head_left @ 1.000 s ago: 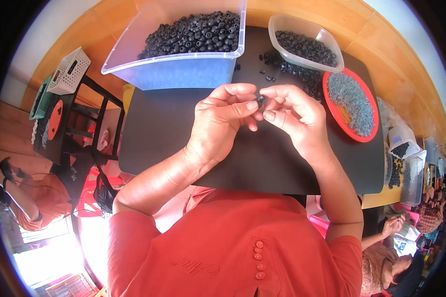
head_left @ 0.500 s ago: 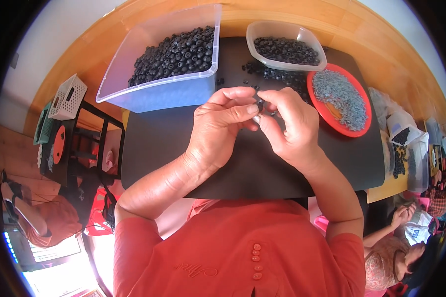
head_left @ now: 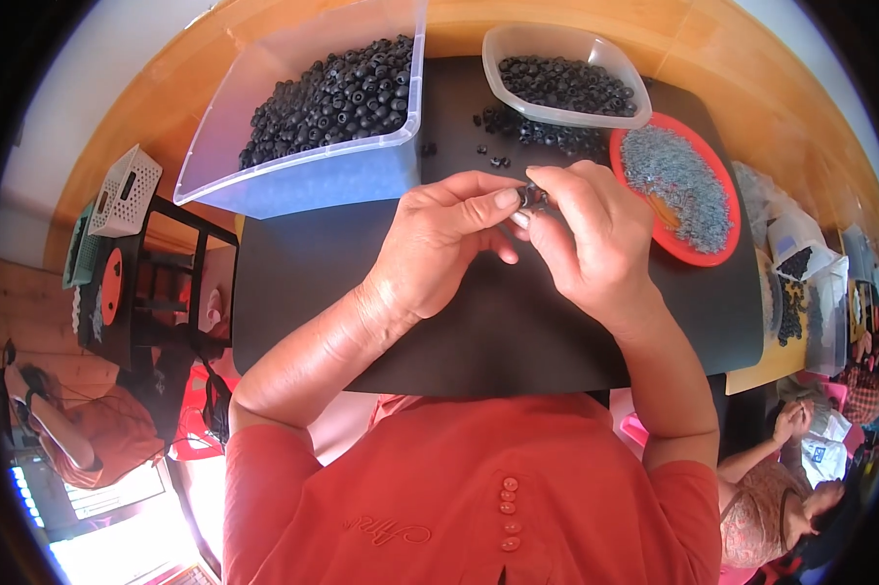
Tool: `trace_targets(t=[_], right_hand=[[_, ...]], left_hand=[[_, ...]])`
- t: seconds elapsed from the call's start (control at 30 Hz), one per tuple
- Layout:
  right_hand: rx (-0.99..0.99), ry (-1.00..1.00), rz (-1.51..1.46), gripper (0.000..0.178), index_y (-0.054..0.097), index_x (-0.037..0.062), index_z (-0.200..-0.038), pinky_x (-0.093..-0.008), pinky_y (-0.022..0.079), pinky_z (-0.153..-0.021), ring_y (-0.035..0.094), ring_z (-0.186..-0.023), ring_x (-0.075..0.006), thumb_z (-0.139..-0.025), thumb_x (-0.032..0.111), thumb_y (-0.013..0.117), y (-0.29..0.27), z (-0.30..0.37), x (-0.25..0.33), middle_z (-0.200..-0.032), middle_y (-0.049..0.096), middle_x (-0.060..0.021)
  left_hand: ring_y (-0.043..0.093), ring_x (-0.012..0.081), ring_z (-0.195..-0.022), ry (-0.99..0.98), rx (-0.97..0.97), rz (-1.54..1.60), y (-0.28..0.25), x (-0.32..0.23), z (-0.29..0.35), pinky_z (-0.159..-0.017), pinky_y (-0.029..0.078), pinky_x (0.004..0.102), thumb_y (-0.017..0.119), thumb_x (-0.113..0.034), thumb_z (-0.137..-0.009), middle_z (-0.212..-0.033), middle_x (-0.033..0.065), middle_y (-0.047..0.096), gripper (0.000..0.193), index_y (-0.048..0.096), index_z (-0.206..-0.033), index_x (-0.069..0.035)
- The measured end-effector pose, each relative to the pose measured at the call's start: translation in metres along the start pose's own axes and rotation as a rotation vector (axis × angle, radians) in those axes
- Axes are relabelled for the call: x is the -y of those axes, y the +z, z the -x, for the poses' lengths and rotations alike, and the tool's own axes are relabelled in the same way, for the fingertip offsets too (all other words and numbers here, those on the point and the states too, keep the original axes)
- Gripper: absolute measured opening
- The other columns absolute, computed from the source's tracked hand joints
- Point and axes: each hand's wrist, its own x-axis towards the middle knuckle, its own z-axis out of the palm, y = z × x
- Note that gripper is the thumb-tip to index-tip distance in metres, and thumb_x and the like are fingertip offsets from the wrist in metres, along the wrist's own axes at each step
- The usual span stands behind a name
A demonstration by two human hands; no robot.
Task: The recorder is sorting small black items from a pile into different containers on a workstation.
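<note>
Above the black table (head_left: 362, 322), my left hand (head_left: 430, 234) and my right hand (head_left: 595, 239) meet, thumbs and forefingers pinching together. Between their fingertips is a small dark part (head_left: 531, 196), mostly covered by the fingers. Beyond my left hand stands a large clear bin (head_left: 332, 175) heaped with black ring-shaped parts (head_left: 342, 97). A smaller clear tub (head_left: 566, 115) of small black parts (head_left: 561, 86) sits past my right hand. Beside it is a red plate (head_left: 730, 239) piled with small grey-silver pieces (head_left: 683, 185).
Loose black parts (head_left: 556, 136) are scattered in front of the tub. On the left is a white perforated basket (head_left: 128, 192) by a dark-framed stand. Clear bags and boxes (head_left: 824, 322) line the right side. Other people (head_left: 766, 517) sit at lower right and far left.
My hands have shifted slightly rightward, and the fingers have turned around the small dark part, which stays pinched between them. The view has tilted a little, moving the containers upward.
</note>
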Motion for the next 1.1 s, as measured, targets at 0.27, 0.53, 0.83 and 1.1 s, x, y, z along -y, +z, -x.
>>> trace_targets(t=[0.27, 0.53, 0.83, 1.1], right_hand=[[0.115, 0.083, -0.211, 0.018, 0.062, -0.002, -0.101, -0.0311, 0.044, -0.054, 0.057, -0.061, -0.0239, -0.083, -0.007, 0.062, -0.005, -0.002, -0.006, -0.074, 0.056, -0.0107], [0.097, 0.093, -0.078, 0.01, 0.059, -0.0022, -0.095, -0.0327, 0.043, -0.054, 0.057, -0.061, -0.0258, -0.086, -0.006, 0.059, 0.002, 0.0, 0.003, -0.074, 0.054, -0.0128], [0.091, 0.139, -0.14, 0.023, 0.06, -0.0022, -0.097, -0.033, 0.045, -0.054, 0.058, -0.061, -0.0246, -0.076, -0.006, 0.067, 0.006, 0.002, 0.007, -0.075, 0.056, -0.0113], [0.055, 0.138, 0.077, 0.032, 0.06, -0.0003, -0.098, -0.0346, 0.046, -0.053, 0.059, -0.062, -0.024, -0.068, -0.002, 0.073, 0.015, 0.009, 0.014, -0.077, 0.057, -0.0115]], left_hand=[[0.065, 0.0177, -0.083, 0.04, -0.012, -0.042, -0.005, 0.007, -0.004, -0.07, 0.051, 0.0298, 0.066, -0.011, -0.093, -0.09, 0.0102, 0.069, 0.018, 0.067, -0.103, 0.004], [0.062, 0.0179, -0.084, 0.12, -0.113, -0.185, -0.001, 0.018, 0.003, -0.074, 0.049, 0.0323, 0.066, -0.011, -0.093, -0.094, 0.0091, 0.067, 0.017, 0.066, -0.104, 0.002], [0.062, 0.0193, -0.086, 0.031, -0.152, 0.025, 0.002, 0.017, 0.006, -0.079, 0.049, 0.0341, 0.061, -0.014, -0.096, -0.098, 0.0105, 0.067, 0.022, 0.063, -0.107, 0.005], [0.062, 0.0178, -0.084, -0.022, -0.207, 0.163, 0.007, 0.022, 0.007, -0.072, 0.048, 0.0316, 0.065, -0.012, -0.093, -0.097, 0.0095, 0.067, 0.02, 0.066, -0.104, 0.004]])
